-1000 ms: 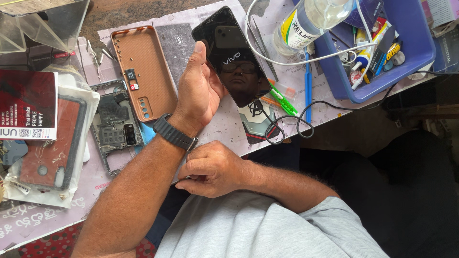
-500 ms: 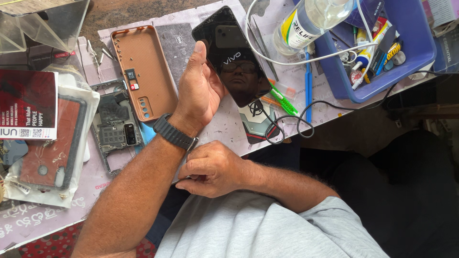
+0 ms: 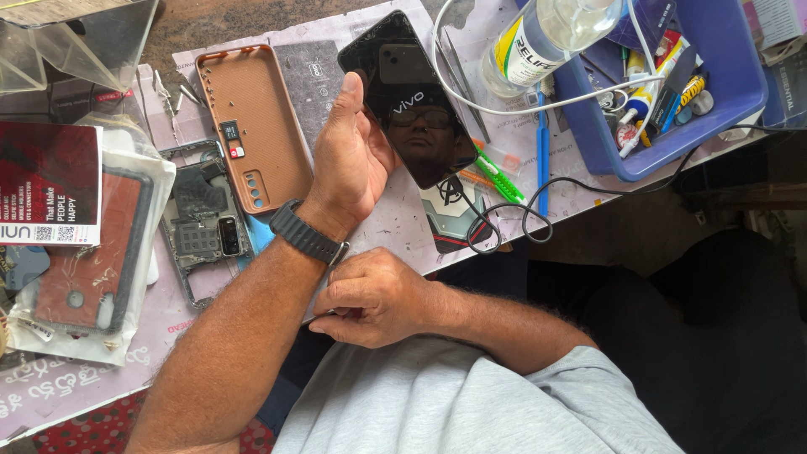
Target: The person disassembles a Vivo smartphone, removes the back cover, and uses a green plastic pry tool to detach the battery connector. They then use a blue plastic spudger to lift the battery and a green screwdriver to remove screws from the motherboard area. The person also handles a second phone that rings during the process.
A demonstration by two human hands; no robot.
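Observation:
My left hand holds a black phone by its left edge, tilted up above the table, its glossy dark face toward me. A dark band watch sits on that wrist. My right hand rests at the table's near edge just below the left wrist, fingers curled closed; nothing can be seen inside them. An orange-brown phone back cover lies left of the left hand, and an opened phone frame with bare circuitry lies below it.
A blue tray of small tools stands at the back right, with a clear bottle beside it. A white cable, black cable, blue tool and green tool lie near the phone. Packaged covers sit at left.

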